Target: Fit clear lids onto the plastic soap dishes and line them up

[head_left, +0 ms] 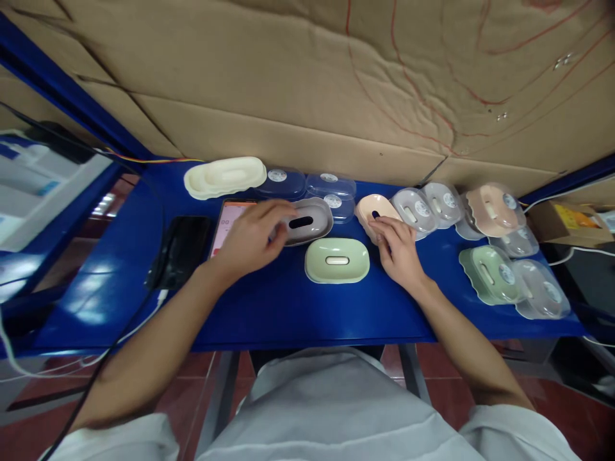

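My left hand is over a phone with a lit screen, its fingertips at the left end of a grey oval soap dish. Its thumb and fingers are apart, with nothing visible between them. My right hand has its fingers closed at the front right rim of a peach soap dish, by the dark slot in its middle. In front of and between the hands lies a light green soap dish with a pale insert in its slot.
Cream trays and clear lids line the cardboard wall. Lidded soap dishes, one green and one peach, stand at the right. A black device with cables lies at the left of the blue table.
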Tool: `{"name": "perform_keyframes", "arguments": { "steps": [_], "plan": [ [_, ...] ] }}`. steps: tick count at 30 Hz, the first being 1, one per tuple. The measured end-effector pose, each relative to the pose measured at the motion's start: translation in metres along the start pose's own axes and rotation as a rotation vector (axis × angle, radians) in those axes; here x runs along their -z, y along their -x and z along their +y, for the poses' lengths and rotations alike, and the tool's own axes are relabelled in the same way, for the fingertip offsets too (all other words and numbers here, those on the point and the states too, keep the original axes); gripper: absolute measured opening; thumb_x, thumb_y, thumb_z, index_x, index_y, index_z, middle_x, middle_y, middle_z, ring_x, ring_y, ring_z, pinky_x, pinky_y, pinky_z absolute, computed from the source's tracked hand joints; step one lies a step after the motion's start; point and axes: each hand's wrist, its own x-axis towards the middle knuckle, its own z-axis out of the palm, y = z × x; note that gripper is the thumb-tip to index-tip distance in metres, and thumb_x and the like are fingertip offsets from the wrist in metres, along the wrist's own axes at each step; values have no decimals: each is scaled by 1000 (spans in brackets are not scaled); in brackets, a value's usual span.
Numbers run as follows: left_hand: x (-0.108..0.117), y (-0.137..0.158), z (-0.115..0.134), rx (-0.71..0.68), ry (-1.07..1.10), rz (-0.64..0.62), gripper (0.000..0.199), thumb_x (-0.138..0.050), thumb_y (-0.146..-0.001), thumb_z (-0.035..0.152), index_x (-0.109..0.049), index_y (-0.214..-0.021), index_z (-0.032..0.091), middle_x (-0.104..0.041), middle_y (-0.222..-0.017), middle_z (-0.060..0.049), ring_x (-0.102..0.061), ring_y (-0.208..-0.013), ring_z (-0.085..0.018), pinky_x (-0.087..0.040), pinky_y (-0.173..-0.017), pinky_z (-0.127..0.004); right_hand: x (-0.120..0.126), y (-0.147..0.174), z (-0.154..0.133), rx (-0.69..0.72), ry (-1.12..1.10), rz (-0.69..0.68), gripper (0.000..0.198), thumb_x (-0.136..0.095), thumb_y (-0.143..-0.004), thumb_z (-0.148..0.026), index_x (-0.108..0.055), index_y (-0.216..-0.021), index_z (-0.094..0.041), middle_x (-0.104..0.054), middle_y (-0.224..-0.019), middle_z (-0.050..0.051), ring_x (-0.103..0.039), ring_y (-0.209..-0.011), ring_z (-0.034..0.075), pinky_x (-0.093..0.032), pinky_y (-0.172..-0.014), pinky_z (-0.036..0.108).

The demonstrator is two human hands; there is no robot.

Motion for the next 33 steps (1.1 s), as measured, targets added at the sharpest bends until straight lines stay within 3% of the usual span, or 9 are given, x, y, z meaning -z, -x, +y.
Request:
{"name": "perform_keyframes", "arguments": {
  "steps": [4, 6, 8, 11, 15, 21, 25, 31, 33],
  "plan": [
    [16, -10, -60, 224, -198, 174, 38, -53, -106, 37, -63, -137, 18, -67, -145, -8, -61, -133, -30, -47, -116, -55, -3, 0, -1, 17, 1, 3, 36, -45, -110, -21, -70, -136, -25, -71, -139, 13, -64, -134, 30, -45, -111, 52],
    [20, -11, -91, 332, -273, 139, 54, -58, -103, 59, -65, -137, 16, -66, -145, -10, -58, -133, -34, -43, -115, -63, -5, 1, -2, 33, -4, -3, 34, -46, -110, -22, -70, -134, -24, -72, -139, 13, -64, -134, 30, -46, -110, 51],
    [20, -9, -113, 321, -269, 100, 65, -54, -100, 73, -72, -122, 14, -72, -134, -10, -62, -127, -33, -43, -112, -61, -5, 1, -4, 35, -8, -12, 32, -47, -110, -23, -70, -132, -24, -72, -139, 13, -64, -134, 30, -46, -109, 51],
    [14, -3, -124, 270, -247, 132, 68, -45, -103, 74, -75, -115, 14, -77, -120, -6, -68, -115, -24, -49, -100, -48, -5, 1, -5, 32, -28, -33, 32, -48, -110, -24, -71, -132, -25, -71, -140, 12, -63, -136, 30, -44, -111, 52],
    [8, 2, -121, 129, -226, 274, 64, -40, -106, 65, -76, -117, 13, -79, -114, 0, -70, -111, -15, -46, -87, -35, -5, 1, -5, 53, -53, -71, 32, -47, -111, -26, -72, -129, -25, -72, -139, 12, -63, -136, 30, -44, -111, 51],
    [17, 2, -110, 364, -231, 58, 54, -50, -107, 57, -75, -125, 12, -74, -135, -8, -70, -120, -26, -54, -97, -43, -3, -6, -2, 97, -2, -123, 33, -43, -112, -25, -71, -130, -23, -74, -138, 12, -64, -135, 29, -41, -113, 50],
    [27, -3, -82, 398, -201, 23, 43, -53, -110, 43, -71, -134, 12, -66, -150, -14, -64, -135, -35, -48, -116, -56, -2, -50, 10, 105, 24, -111, 39, -40, -114, -33, -68, -138, -20, -68, -148, 15, -58, -144, 30, -39, -118, 50],
    [22, -11, -13, -10, -87, -3, 39, -52, -110, 45, -74, -129, 20, -74, -136, -11, -68, -130, -30, -50, -115, -47, -29, -133, 27, -95, 40, -319, 82, -67, -100, -58, -43, -166, -16, -51, -166, 22, -52, -149, 43, -41, -119, 65],
    [14, -9, 4, -96, -118, -35, 37, -60, -106, 48, -75, -129, 22, -73, -138, -12, -69, -129, -32, -52, -111, -48, -38, -145, 28, -109, 6, -373, 82, -74, -97, -56, -48, -164, -18, -56, -163, 19, -57, -146, 40, -46, -118, 59]
  ]
}}
